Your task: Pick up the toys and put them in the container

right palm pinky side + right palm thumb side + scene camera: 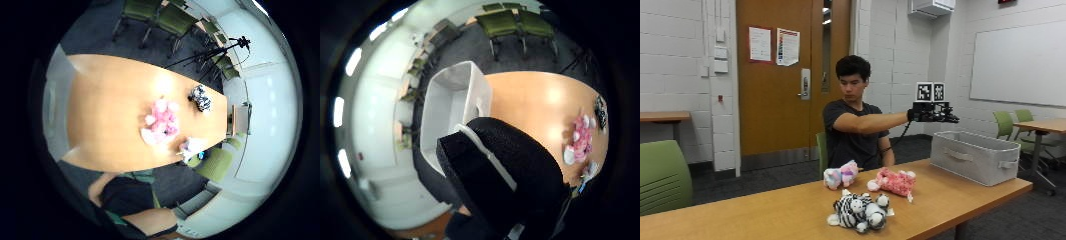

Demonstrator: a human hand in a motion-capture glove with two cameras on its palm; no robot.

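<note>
Three toys lie on the table (773, 210), all well below and behind your raised hand: the pink plush (894, 182) nearest under your forearm, the pastel plush (840, 175) just beyond it toward your body, and the zebra plush (859, 211) farthest from you at the table's front edge. None of them is in the grey container (976, 156), which sits almost directly beneath your right hand (931, 113), at the table's end.

Your gloved hand hovers high over the container's near rim, arm stretched out level. I cannot tell from these views whether your fingers are curled or slack; nothing seems to hang from the hand, and no toy fills either palm view, so judge it empty.

The risks from here, as I read them:
- Coming back down for a toy, your forearm sweeps over the pink plush; a low pass could knock it off toward the pastel one or the floor.
- The zebra plush lies close to the far edge from you, so a push instead of a clean pinch may send it over.
- The container stands near the table's corner; a hand dropped on its rim could shove it off.
</note>
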